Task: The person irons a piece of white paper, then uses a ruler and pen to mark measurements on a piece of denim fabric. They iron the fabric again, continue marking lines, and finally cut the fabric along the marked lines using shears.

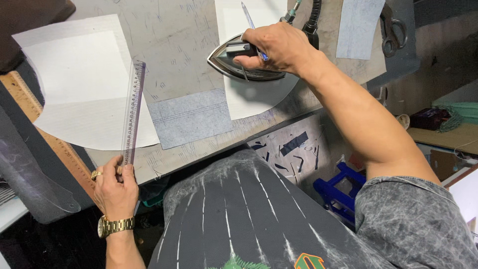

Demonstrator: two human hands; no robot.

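The table [174, 45] fills the view, a grey, scored top. On its left lies a big white panel [84, 84], curved at the bottom edge. At the top centre a second white piece [249, 102] sits under the iron [239, 62], and between the two a grey-blue patch [191, 117] lies flat, touching neither white piece that I can see. Another grey-blue strip [356, 25] is up at the far right, with scissors [393, 30] just beside it.

Now the hands, well apart. The right hand [276, 47] is clamped over the iron's handle, a pen [251, 25] tucked between its fingers. The iron rests sole-down on that second white piece, nose pointing left, hose running off the top edge. The left hand [114, 187] pinches the near end of a clear ruler [133, 109], which lies across the big panel's right side, thumb on top, fingers closed on it.

To press well here, I'd judge: keep the sole flat, no tipping onto the nose, and keep it moving so nothing scorches. That pen in the ironing grip looks awkward; it could mark the cloth or loosen the hold. The ruler hand should press down flat, or the ruler will skate on the smooth panel. A wooden rule [45, 134] lies along the table's left edge.
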